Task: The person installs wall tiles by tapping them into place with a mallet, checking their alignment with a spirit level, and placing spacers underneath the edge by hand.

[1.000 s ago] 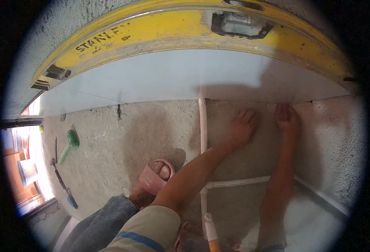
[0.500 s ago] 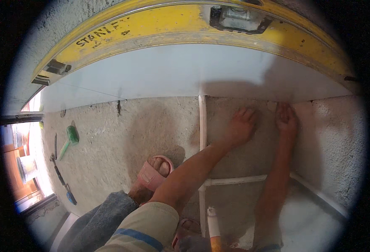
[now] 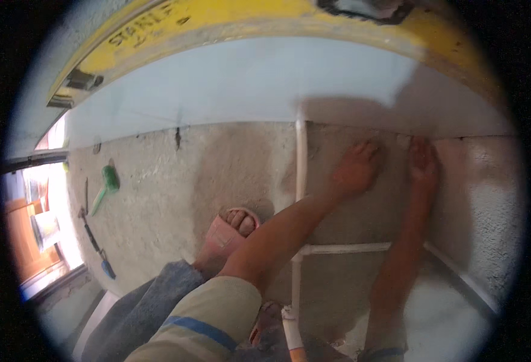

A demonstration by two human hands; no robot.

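Both my hands are down at the floor, where the pale, smooth wall panel (image 3: 229, 78) meets the rough concrete. My left hand (image 3: 359, 167) has its fingers bent and drawn together close to the panel's lower edge; whatever lies in them, if anything, is hidden. Just right of it, my right hand (image 3: 425, 166) reaches its fingers out toward the same edge, near the corner. A yellow spirit level (image 3: 253, 21) spans the upper part of the panel.
A white pipe (image 3: 301, 163) runs along the floor to the panel, with a branch pipe (image 3: 350, 248) to the right. At left lie a green mallet (image 3: 110, 178) and a blue-ended tool (image 3: 107, 265). My pink sandal (image 3: 223, 237) stands mid-floor. A cigarette (image 3: 292, 332) shows low down.
The view has shifted, so the level sits higher and is partly cut off. Both hands stay by the panel's lower edge, the fingers moving only slightly.
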